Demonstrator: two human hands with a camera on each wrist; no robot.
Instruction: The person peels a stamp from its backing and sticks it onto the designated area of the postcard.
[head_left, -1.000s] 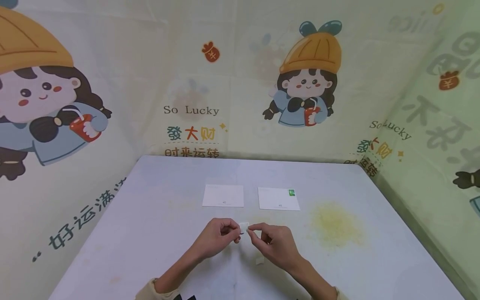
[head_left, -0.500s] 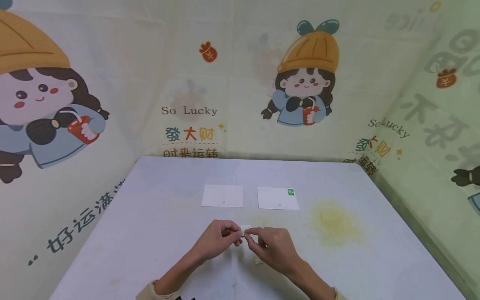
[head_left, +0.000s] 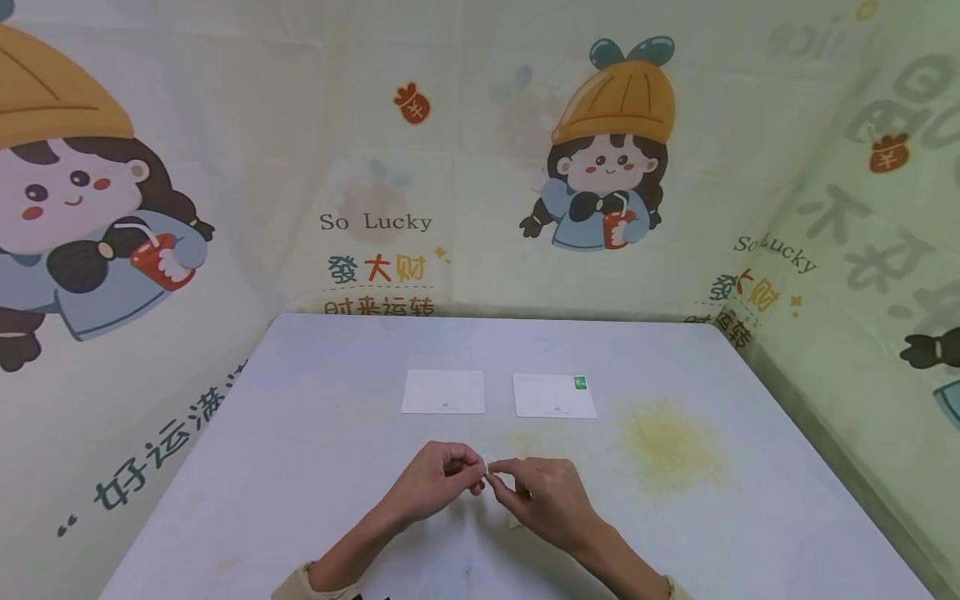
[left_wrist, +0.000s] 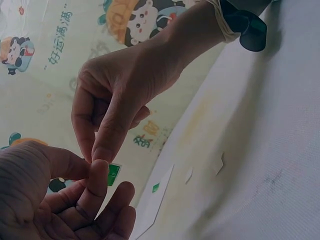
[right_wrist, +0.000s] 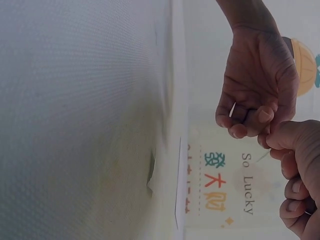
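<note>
Thumb and index finger of my left hand (head_left: 438, 479) pinch a small stamp (left_wrist: 114, 175), whose green face shows past the fingertips in the left wrist view. My right hand (head_left: 551, 498) meets the left fingertips and pinches the stamp's edge with its thumb and index finger. In the head view the fingers hide nearly all of the stamp. Beyond the hands lie two white cards side by side. The left card (head_left: 444, 392) has no stamp; the right card (head_left: 551, 398) bears a green stamp (head_left: 581, 383) in its upper right corner.
A small curled paper scrap (left_wrist: 220, 163) lies on the white table (head_left: 315, 400), with another small scrap (left_wrist: 189, 175) near it. A yellow stain (head_left: 670, 450) marks the table on the right. Printed cloth (head_left: 480, 167) hangs behind and at both sides.
My right fingers have moved left and down until they meet the left fingertips. The stamp, its pale back visible earlier, is now almost covered by the fingers.
</note>
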